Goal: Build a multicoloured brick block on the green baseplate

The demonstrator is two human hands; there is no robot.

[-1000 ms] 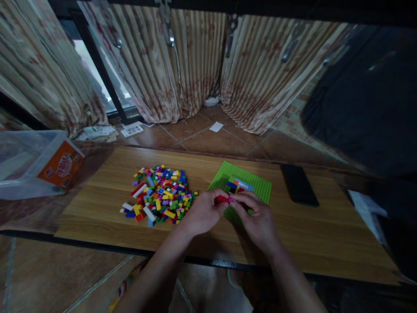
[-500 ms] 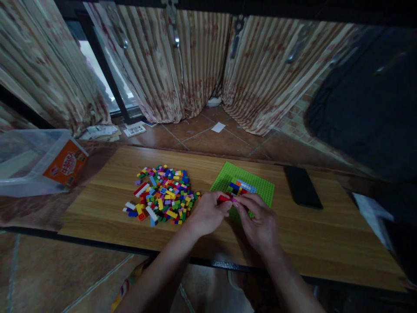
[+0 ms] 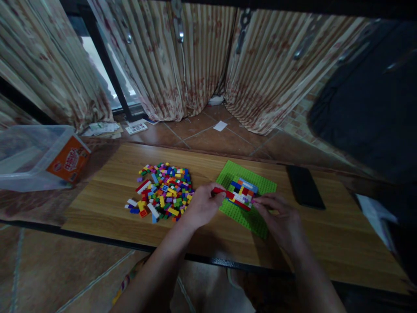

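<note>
Left hand point(image 3: 202, 204) pinches red brick point(image 3: 216, 190) at brick build's point(image 3: 243, 190) left; right hand point(image 3: 283, 217), apparently, small pink piece point(image 3: 253, 201) at its right. Fingertip grips likely keep palms clear.

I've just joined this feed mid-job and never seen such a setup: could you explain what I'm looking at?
There is no robot here: these are a person's two bare hands, seen from a camera worn on their head, looking forward and down.

On the wooden table lies a pile of loose coloured bricks. Right of it is a green baseplate with a multicoloured brick build on it; farther right lies a flat black object.

The left hand grips a red brick. The right hand has its fingertips at a small pinkish piece by the build; whether it is pinched is too small to tell.
</note>
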